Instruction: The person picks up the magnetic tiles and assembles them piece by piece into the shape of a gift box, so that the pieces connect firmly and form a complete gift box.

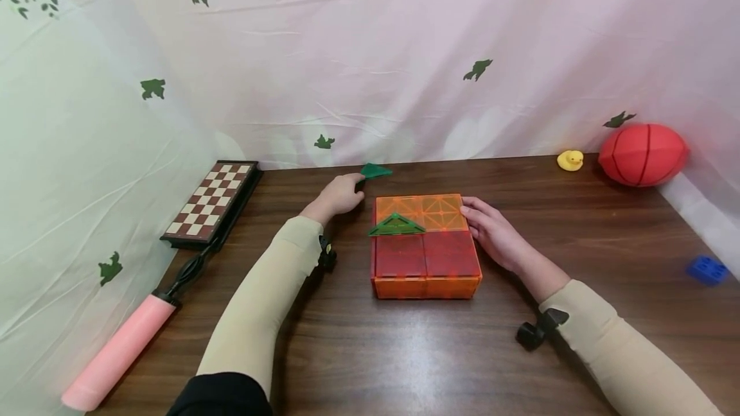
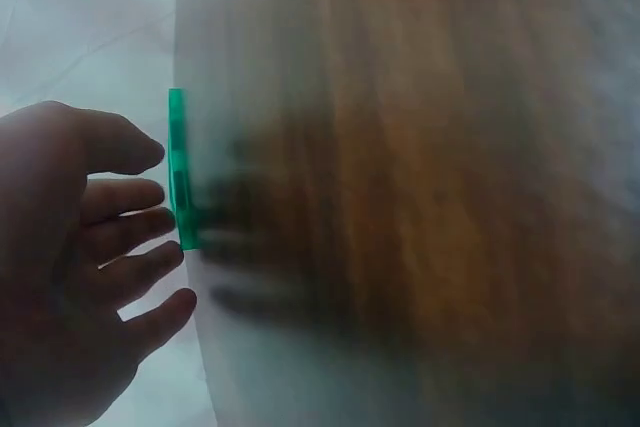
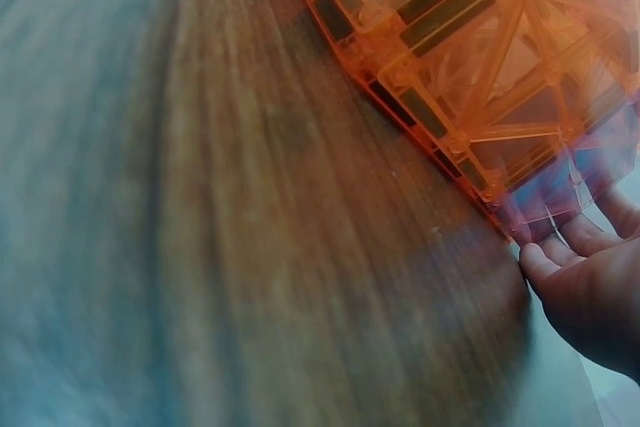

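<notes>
A low box of translucent magnetic tiles, orange and red on top, stands on the table. One green triangular tile lies across its top toward the left. At the table's back edge is another green triangular tile. My left hand reaches to that tile; in the left wrist view its fingers are spread, with tips at the tile's edge. At the box's right side, near the back corner, my right hand rests its fingers against the tiles; some fingertips are hidden behind the corner in the right wrist view.
On the left lie a checkered game board and a pink hand pump. A yellow rubber duck and a red ball sit at the back right. Near the right edge is a blue block. A white curtain hangs behind the table.
</notes>
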Demonstrator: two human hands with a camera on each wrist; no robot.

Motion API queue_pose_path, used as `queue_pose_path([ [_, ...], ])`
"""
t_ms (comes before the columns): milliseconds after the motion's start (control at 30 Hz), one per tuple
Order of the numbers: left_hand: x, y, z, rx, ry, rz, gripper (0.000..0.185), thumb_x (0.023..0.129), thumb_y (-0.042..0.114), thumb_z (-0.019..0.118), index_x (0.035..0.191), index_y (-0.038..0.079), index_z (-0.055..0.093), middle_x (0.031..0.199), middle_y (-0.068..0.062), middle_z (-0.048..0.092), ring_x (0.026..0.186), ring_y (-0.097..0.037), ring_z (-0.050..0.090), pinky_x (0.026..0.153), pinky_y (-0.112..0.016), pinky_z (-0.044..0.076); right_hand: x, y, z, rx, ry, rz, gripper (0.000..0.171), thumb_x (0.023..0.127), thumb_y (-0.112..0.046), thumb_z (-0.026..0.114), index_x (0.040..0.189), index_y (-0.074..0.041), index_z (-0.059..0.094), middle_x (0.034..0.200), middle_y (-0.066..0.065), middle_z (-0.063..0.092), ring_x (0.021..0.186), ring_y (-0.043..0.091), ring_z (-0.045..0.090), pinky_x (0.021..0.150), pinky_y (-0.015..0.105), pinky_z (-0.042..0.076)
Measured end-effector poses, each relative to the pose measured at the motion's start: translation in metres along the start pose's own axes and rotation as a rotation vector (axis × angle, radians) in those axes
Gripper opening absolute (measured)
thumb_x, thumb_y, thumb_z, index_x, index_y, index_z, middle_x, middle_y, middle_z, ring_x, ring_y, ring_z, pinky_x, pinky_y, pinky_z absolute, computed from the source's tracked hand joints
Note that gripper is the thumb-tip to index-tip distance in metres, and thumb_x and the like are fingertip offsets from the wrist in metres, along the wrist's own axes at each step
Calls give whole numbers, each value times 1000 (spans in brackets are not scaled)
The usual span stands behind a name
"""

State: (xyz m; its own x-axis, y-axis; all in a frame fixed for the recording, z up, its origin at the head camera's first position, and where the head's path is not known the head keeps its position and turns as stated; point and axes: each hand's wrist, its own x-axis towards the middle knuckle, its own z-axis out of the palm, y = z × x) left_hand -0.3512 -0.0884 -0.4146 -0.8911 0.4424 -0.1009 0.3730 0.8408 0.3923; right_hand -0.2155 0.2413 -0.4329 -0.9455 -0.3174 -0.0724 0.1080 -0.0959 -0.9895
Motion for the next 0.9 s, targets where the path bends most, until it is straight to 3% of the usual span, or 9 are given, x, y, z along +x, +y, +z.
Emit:
queue_pose_path([
  [167,-14,-1,1,52,-13,14,51,103,15,51,151,0,45,155,-17,44,144,-32,39,116,-43,32,0,0,0,10,-2,-12,50,109,-30,48,146,1,35,134,5,54,118,13,57,98,23,48],
  [567,-71,-2,0,208,-46,87,52,102,16,55,149,-4,46,153,-21,46,137,-36,48,109,-49,42,-1,1,-1,24,-3,-15,46,109,-30,48,144,-1,37,133,3,55,117,12,57,98,24,49],
  [733,-69,0,-2,209,-26,108,48,101,15,57,145,-5,50,145,-22,53,130,-36,54,106,-48,45,-1,1,-1,19,-3,-12,49,109,-31,48,146,0,36,135,5,53,118,13,56,98,24,48],
  [900,-50,-1,-4,151,8,74,46,101,16,60,142,-5,52,135,-22,55,118,-34,58,100,-47,48,-1,1,0,19,-11,-14,50,109,-31,48,146,0,36,136,5,53,118,13,57,99,24,48],
])
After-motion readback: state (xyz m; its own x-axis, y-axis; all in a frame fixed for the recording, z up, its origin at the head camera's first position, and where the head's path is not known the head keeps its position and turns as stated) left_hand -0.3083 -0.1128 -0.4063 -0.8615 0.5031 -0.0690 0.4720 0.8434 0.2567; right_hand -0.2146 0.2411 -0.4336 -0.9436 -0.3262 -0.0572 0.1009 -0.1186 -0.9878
